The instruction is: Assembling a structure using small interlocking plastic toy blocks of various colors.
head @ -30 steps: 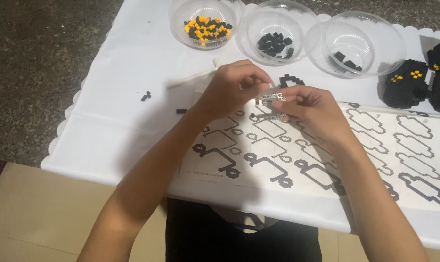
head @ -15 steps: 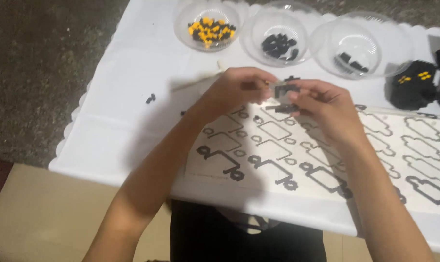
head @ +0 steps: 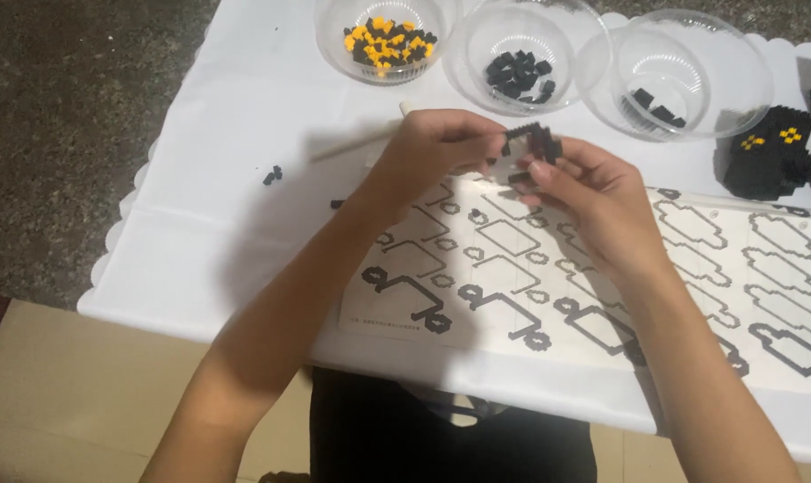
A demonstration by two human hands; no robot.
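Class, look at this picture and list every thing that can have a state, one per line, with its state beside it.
Left hand: closed on the black brick piece.
Right hand: fingers pinching the same piece.
Black brick piece: held above the sheet.
Left bowl: holds yellow and black bricks.
Middle bowl: holds black bricks.
Right bowl: nearly empty.
Instruction sheet: lying flat.

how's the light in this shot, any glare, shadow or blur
Head view: light comes from above, so the hands and arms throw a soft grey shadow on the white tablecloth; the clear bowls show faint sheen, no hard glare; the small black block piece between the fingers is slightly soft.
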